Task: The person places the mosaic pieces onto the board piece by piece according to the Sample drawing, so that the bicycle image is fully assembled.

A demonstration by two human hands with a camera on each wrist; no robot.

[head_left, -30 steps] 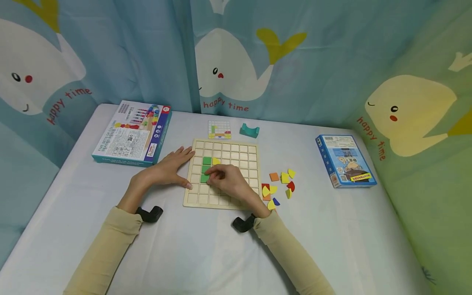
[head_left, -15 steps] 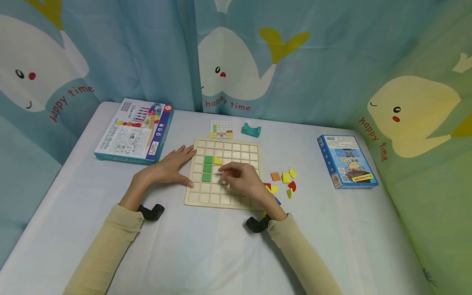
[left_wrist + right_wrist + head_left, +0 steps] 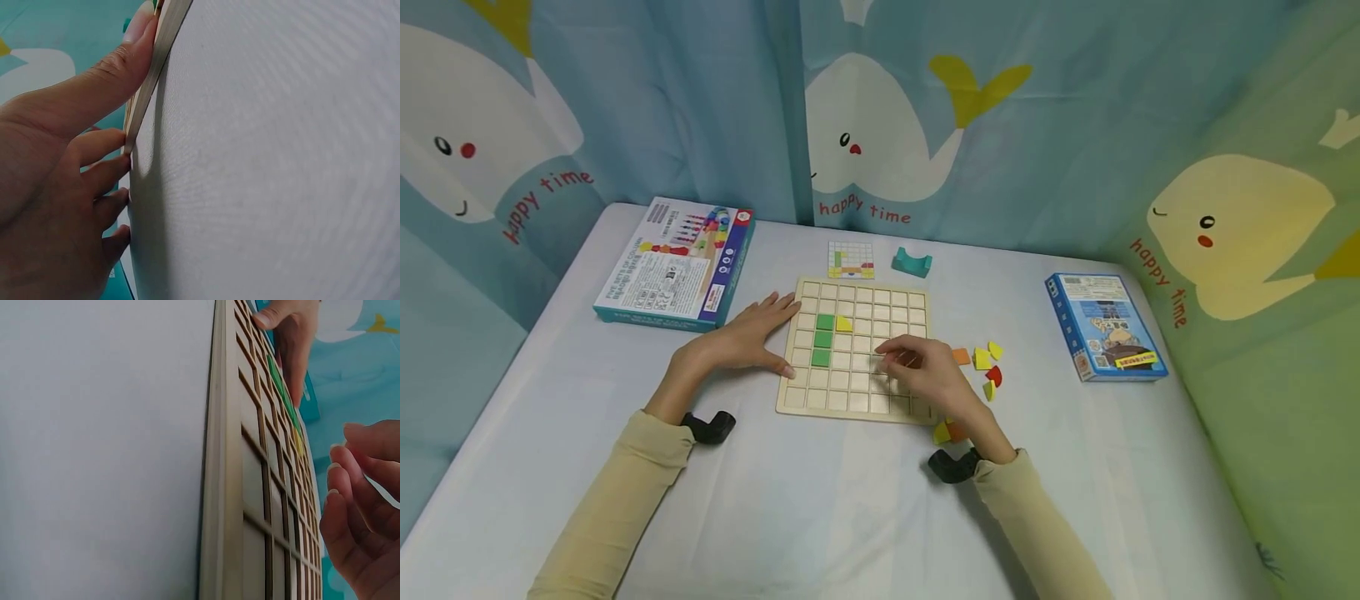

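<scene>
A: What's at the far left?

B: A white box (image 3: 673,265) with a teal edge, lying flat on your bench (image 3: 820,517). Just in front of its near right corner is your left hand (image 3: 745,337).

A: And that hand?

B: Its fingers are spread and relaxed, touching the left edge of the board (image 3: 838,402); your thumb rests on the rim.

A: What's on the board?

B: You have three green tiles (image 3: 823,339) in a line down the second column from the left. Just right of the farthest one sits a yellow piece (image 3: 844,323). Behind the board lie a card (image 3: 851,260) and, right of that, a teal block (image 3: 912,262).

A: The right hand (image 3: 925,371)?

B: It hangs above the board's right part, fingers loosely bent and bare, thumb tip near the index tip.

A: Further right?

B: Loose yellow, red and orange pieces (image 3: 982,359) lie beside the board, some partly behind your hand and wrist. Well apart from them, at the far right, you have a blue box (image 3: 1107,327).
</scene>
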